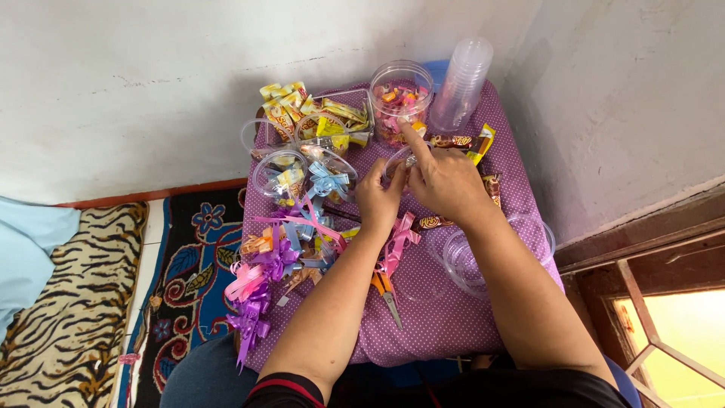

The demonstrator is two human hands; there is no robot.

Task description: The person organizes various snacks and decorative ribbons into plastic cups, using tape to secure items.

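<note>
One small table with a purple dotted cloth (453, 317) fills the centre of the frame, the largest thing in view. Stack of clear empty cups (462, 83) stands at upper right, unused. Several empty clear cups (483, 257) sit nested at right of centre, beside the right forearm. One clear tub filled with sweets (400, 98) stands at upper centre, with open containers of yellow-wrapped snacks (317, 121) to its left. One finished-looking cup with a blue ribbon bow (326, 180) sits left of centre. Loose ribbon bows (260, 272), pink and purple, are heaped at lower left. Scissors (387, 296) lie idle at lower centre.

Left hand (377, 198) and right hand (445, 181) are close together, fingers closed on a clear cup (399, 160) at upper centre; right forefinger extended.

Judgement: early to middle stage; few cups dressed, many empty.
</note>
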